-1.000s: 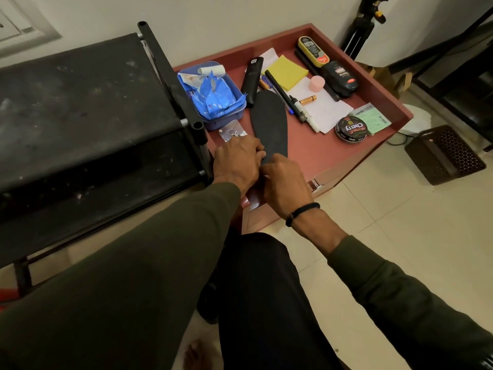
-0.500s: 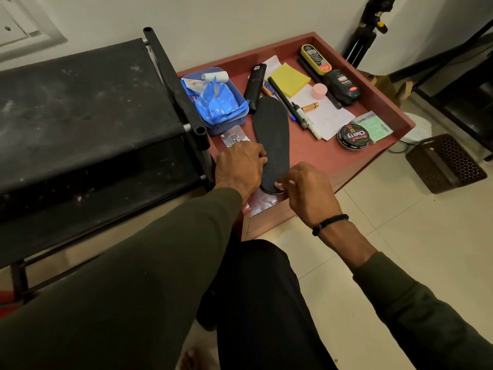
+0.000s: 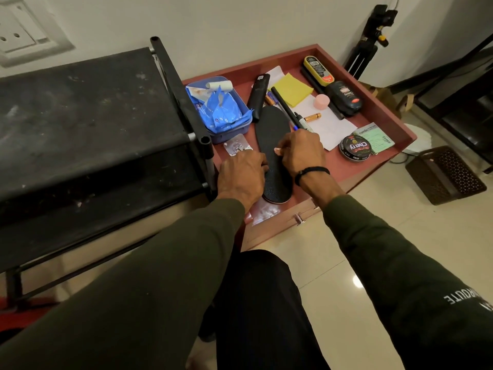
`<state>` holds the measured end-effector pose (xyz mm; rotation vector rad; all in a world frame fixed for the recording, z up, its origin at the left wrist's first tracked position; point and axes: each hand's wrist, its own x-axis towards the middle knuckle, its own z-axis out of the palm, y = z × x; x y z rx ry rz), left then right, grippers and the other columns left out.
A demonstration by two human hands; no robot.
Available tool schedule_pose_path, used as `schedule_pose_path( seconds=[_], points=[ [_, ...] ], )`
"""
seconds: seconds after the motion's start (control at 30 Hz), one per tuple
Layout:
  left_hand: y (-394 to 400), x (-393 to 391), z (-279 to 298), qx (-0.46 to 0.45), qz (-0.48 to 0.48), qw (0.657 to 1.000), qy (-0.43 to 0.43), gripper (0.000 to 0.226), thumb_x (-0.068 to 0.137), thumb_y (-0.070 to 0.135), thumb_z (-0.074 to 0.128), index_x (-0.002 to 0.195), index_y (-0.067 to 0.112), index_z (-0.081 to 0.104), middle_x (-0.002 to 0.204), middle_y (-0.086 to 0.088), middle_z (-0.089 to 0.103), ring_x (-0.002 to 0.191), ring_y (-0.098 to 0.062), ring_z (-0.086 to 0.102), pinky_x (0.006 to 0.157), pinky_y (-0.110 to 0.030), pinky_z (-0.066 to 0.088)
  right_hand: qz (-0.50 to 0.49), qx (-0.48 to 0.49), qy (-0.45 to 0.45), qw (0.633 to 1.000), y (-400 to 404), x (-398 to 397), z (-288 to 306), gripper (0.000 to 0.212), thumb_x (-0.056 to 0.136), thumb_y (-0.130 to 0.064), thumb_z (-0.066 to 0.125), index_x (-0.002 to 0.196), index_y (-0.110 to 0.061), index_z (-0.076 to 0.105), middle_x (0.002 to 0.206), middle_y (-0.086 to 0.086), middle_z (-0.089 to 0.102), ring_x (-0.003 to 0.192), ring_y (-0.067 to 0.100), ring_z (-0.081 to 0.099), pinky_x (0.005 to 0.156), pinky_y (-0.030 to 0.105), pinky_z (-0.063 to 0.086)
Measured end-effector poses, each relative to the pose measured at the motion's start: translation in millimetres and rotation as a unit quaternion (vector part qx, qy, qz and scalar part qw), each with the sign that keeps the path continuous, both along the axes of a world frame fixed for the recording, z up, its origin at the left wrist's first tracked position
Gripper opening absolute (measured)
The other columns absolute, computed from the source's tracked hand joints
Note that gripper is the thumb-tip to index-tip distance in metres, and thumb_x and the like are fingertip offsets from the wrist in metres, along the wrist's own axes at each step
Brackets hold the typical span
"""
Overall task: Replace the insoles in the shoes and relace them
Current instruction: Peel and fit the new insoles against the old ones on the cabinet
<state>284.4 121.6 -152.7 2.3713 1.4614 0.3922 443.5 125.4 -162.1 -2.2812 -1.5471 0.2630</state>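
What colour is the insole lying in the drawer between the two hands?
Black, with a fine speckled texture near the heel; the insole shows best in the head view.

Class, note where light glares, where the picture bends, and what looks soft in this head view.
Head view: glare spot on the glossy floor tiles; wide-angle bending along the black metal rack; dim, warm light; the flat black insole reads sharp.
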Motion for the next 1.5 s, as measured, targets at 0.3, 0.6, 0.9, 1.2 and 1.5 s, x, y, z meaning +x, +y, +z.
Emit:
schedule_pose_path(
  seconds=[0.3,0.6,0.9,1.2,1.5],
  points=[
    [1,0,-7,0.015,0.005,1.0,-0.005,0.025,0.102,0.027,0.058,0.123,0.017,0.066,0.124,-0.006,0.062,0.11,-0.028,0.063,0.093,-0.045,0.054,0.09,0.03,-0.063,0.994,-73,-31,-7,0.015,0.088,-0.018,0.072,0.101,-0.021,0.078,0.091,0.007,0.064,0.084,0.028,0.057,0.064,0.04,0.052],
    [2,0,-8,0.002,0.004,1.0,-0.003,0.027,0.098,0.013,0.059,0.123,0.019,0.066,0.124,-0.007,0.063,0.11,-0.031,0.064,0.093,-0.048,0.055,0.126,0.0,-0.048,0.991,-92,-39,2,0.015,0.088,-0.014,0.072,0.097,-0.023,0.079,0.089,0.006,0.063,0.087,0.028,0.057,0.064,0.046,0.054],
    [2,2,-9,0.008,0.017,1.0,-0.009,0.021,0.098,0.017,0.055,0.119,0.018,0.058,0.114,-0.006,0.063,0.101,-0.031,0.067,0.085,-0.044,0.056,0.051,0.0,0.006,0.999,-4,-31,5,0.011,0.088,-0.012,0.066,0.086,-0.016,0.075,0.087,0.006,0.07,0.079,0.026,0.064,0.07,0.043,0.058],
    [0,2,-7,0.03,0.017,0.999,-0.03,0.029,0.096,0.012,0.06,0.122,0.022,0.051,0.109,-0.004,0.066,0.098,-0.029,0.067,0.085,-0.044,0.055,0.071,0.021,-0.009,0.997,-19,-40,-1,0.02,0.096,-0.023,0.061,0.091,-0.012,0.077,0.088,0.007,0.067,0.076,0.022,0.06,0.068,0.04,0.055],
    [0,0,-3,-0.011,0.003,1.0,-0.013,0.031,0.1,0.019,0.059,0.13,0.019,0.067,0.131,-0.007,0.065,0.122,-0.026,0.06,0.106,-0.042,0.049,0.174,-0.003,-0.028,0.984,-99,-46,2,0.018,0.088,-0.009,0.073,0.103,-0.017,0.078,0.09,0.008,0.061,0.08,0.024,0.054,0.065,0.034,0.047]
  ],
)
